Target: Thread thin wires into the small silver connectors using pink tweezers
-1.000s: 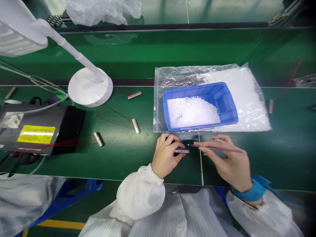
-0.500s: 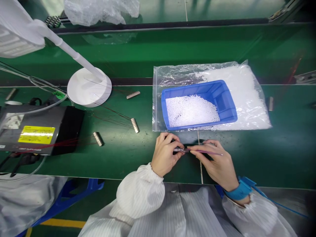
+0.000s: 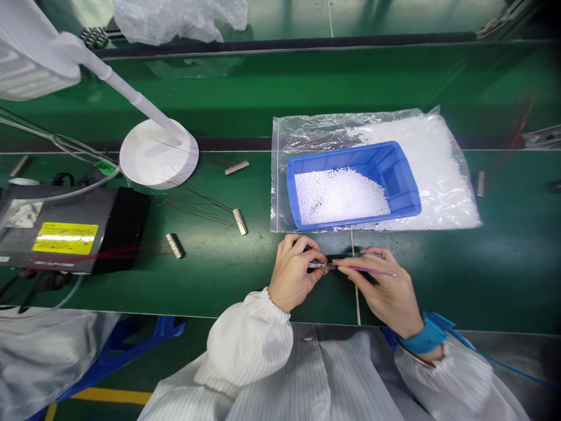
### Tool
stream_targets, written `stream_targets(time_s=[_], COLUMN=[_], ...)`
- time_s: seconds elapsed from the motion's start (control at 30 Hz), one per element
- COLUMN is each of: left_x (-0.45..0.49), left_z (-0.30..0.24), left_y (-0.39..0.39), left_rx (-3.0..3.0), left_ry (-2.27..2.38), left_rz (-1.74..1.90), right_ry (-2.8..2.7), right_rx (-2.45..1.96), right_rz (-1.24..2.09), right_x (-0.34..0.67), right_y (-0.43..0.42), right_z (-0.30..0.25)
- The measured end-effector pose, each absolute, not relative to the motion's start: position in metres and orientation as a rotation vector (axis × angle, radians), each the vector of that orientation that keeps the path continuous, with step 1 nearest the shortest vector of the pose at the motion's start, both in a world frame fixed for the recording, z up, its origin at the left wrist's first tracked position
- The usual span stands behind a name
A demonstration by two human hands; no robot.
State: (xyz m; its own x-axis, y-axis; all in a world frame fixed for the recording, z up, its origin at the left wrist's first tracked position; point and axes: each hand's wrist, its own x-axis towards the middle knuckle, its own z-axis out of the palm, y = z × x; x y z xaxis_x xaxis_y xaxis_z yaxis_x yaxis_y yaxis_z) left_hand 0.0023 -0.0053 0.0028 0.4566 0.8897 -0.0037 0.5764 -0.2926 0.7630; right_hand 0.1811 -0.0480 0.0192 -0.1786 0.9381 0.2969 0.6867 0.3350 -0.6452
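One grey benchtop unit [image 3: 56, 219] w/ yellow label sits far left on the green surface [image 3: 219, 286]. Thin red wires [image 3: 131, 252] run across to three metal connector strips [image 3: 174, 246], spaced out right of it, near a white round lamp base [image 3: 158, 155]. Centre front, L hand [image 3: 293, 273] has its grip clamped on a small connector strip [image 3: 321, 266], held between thumb & fingers, just off the surface, close in front of the bag. R hand [image 3: 383, 289] has its grip closed on a slim purple tool [image 3: 368, 269], pen-style, tip reaching the strip's right end; looks touching, but too small to be sure. Best handling here, it seems: both wrists low & steady, strip kept level, tip moved in small strokes, no force. Further back, a blue bin [image 3: 350, 153] of white pellets [image 3: 339, 196] stands on a zip bag [image 3: 456, 199]. Far right, blue wrist strap [image 3: 427, 334] circles the R wrist.
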Motion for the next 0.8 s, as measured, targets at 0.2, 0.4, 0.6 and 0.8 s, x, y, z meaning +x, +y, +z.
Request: stream_targets(time_s=[0.2, 0.4, 0.6, 0.8], left_x=[0.002, 0.001, 0.001, 0.001], left_z=[0.001, -0.001, -0.001, -0.003], left_y=[-0.005, -0.006, -0.006, -0.007], left_rx=[2.010, 2.032, 2.036, 2.059], left_ry=[1.216, 1.210, 1.204, 1.195], left_rz=[0.578, 0.576, 0.600, 0.604], right_ry=[-2.001, -2.050, -2.038, -1.900], right_rx=[-1.402, -1.387, -1.389, -1.485], right_rz=[0.423, 0.393, 0.387, 0.209], right_x=[0.177, 0.175, 0.182, 0.194], right_y=[-0.047, -0.048, -0.048, -0.039], right_z=[0.023, 0.028, 0.040, 0.047])
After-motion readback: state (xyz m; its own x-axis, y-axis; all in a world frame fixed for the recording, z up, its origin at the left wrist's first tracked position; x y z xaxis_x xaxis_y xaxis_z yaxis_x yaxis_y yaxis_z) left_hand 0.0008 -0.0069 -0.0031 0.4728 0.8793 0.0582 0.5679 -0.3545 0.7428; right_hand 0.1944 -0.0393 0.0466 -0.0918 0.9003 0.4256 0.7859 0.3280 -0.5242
